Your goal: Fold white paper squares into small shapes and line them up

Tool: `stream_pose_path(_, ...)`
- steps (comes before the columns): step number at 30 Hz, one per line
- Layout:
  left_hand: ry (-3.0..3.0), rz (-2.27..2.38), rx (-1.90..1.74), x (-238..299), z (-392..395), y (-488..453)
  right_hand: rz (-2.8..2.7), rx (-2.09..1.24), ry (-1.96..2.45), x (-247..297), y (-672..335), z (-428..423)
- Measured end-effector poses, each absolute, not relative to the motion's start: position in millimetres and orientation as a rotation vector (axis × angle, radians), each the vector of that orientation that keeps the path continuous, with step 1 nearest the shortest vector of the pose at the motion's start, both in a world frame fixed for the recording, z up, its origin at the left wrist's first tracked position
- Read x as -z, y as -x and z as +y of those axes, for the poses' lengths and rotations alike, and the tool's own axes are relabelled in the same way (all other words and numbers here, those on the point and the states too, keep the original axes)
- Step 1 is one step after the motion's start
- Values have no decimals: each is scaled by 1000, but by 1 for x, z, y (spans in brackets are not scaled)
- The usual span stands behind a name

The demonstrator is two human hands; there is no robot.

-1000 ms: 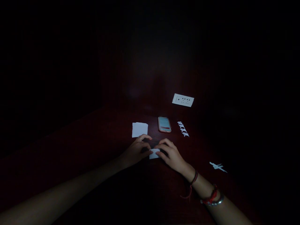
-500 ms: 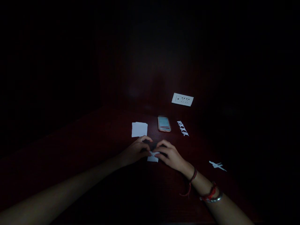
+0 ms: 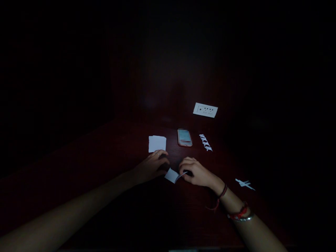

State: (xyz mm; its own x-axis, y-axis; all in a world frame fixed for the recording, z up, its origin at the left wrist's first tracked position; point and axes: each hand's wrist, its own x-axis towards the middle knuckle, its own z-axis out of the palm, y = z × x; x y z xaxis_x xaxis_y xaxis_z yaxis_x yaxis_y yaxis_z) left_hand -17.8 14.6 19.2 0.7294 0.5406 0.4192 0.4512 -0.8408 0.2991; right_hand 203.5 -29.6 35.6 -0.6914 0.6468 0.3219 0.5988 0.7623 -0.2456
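Note:
A small white piece of paper (image 3: pixel 171 175) lies on the dark table between my hands, creased, with its right part raised as a flap. My right hand (image 3: pixel 195 172) is closed around that flap, thumb and forefinger at its edge. At the paper's left edge is my left hand (image 3: pixel 151 168), its fingers curved and apart, the thumb tip at or close to the corner. A stack of white paper sheets (image 3: pixel 157 144) sits just beyond my left fingers.
A phone (image 3: pixel 184 137) lies behind my hands. Right of it is a row of folded white paper pieces (image 3: pixel 205 142). Several thin paper strips (image 3: pixel 245 184) lie crossed beside my right forearm. A white socket panel (image 3: pixel 205 110) is on the back wall. The surroundings are very dark.
The paper has turned and its folded part has come up on the right. My right hand has drawn slightly to the right with the flap. The left hand has shifted a little left.

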Motion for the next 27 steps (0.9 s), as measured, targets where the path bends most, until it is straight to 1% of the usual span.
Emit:
stream_pose_path(8,-2885,504,-656,-18,8,24,-2727,-332,883,-45,-206,-32)
stream_pose_path(15,-2889,427,-620,-19,8,22,-2746,-320,892,-41,-206,-29)
stream_pose_path(19,-2858,409,-670,-23,6,18,-2763,-337,879,-39,-205,-28)
stream_pose_path(24,-2797,482,-765,-35,1,18,-2742,-350,923,-38,-207,-27)
stream_pose_path(27,-2796,471,-718,-40,-3,20,-2702,-364,962,-36,-209,-26)
